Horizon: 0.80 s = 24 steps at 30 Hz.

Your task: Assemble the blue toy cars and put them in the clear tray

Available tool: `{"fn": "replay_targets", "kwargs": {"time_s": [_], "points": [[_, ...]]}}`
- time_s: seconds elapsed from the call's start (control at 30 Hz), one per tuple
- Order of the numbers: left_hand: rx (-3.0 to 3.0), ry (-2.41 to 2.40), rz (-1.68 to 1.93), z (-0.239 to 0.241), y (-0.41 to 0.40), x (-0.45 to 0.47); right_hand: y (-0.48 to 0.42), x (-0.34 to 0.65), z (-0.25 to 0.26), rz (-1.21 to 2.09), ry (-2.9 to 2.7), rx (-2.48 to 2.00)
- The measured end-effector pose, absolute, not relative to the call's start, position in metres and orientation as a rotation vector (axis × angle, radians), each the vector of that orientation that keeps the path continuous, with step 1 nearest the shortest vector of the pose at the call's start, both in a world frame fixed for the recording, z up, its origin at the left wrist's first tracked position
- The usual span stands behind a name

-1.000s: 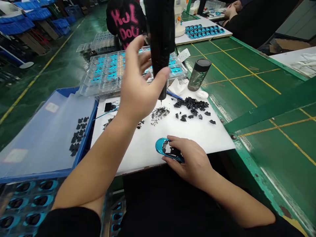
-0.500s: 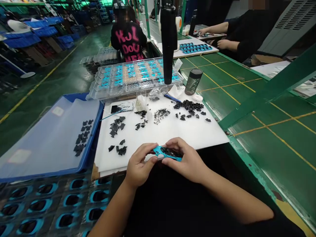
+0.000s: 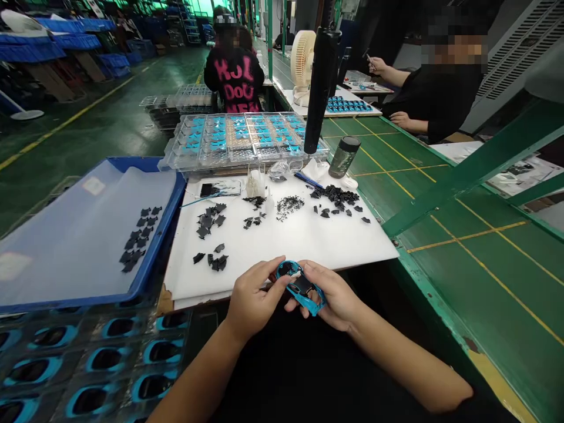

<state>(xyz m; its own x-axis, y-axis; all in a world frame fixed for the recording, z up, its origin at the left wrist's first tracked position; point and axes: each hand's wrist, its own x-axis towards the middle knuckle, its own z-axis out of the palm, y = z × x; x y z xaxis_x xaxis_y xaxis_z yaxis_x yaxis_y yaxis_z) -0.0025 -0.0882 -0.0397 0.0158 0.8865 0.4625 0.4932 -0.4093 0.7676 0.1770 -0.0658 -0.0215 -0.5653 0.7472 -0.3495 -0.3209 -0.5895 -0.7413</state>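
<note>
Between my hands, just past the front edge of the white foam-topped board (image 3: 282, 247), is a blue toy car body shell (image 3: 314, 305) with a black inner part. My left hand (image 3: 254, 294) grips its far left end, thumb pressed onto the inside near a small pale spot. My right hand (image 3: 337, 296) holds the right side, fingers curled beneath. On the board lie black plastic pieces (image 3: 210, 220) at the left, tiny black parts (image 3: 289, 207) in the middle and a heap of black pieces (image 3: 337, 197) at the right.
A blue bin (image 3: 147, 279) with a white liner and black pieces stands left. Below are trays of blue-and-black shells (image 3: 106, 358). Behind the board are a clear compartment tray (image 3: 211, 155), a dark-lidded jar (image 3: 345, 157) and a hanging black tube (image 3: 319, 94). Co-workers (image 3: 235, 76) sit beyond.
The car shell has been turned over, so its hollow inside now faces up. My left thumb has moved onto the inside, and my right fingers now reach beneath. The view has shifted slightly.
</note>
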Motion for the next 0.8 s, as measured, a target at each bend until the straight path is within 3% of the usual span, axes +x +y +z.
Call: {"fn": "replay_targets", "kwargs": {"time_s": [0.33, 0.57, 0.8], "points": [[2.189, 1.477, 1.377, -0.049, -0.084, 0.002, -0.065, 0.174, -0.029, 2.126, -0.806, -0.902], [1.186, 1.308, 0.988, -0.034, -0.077, -0.006, -0.054, 0.174, -0.035, 2.198, -0.847, -0.830], [1.126, 1.223, 0.992, -0.046, -0.070, -0.014, -0.042, 0.174, -0.045, 2.130, -0.938, -0.864]]}}
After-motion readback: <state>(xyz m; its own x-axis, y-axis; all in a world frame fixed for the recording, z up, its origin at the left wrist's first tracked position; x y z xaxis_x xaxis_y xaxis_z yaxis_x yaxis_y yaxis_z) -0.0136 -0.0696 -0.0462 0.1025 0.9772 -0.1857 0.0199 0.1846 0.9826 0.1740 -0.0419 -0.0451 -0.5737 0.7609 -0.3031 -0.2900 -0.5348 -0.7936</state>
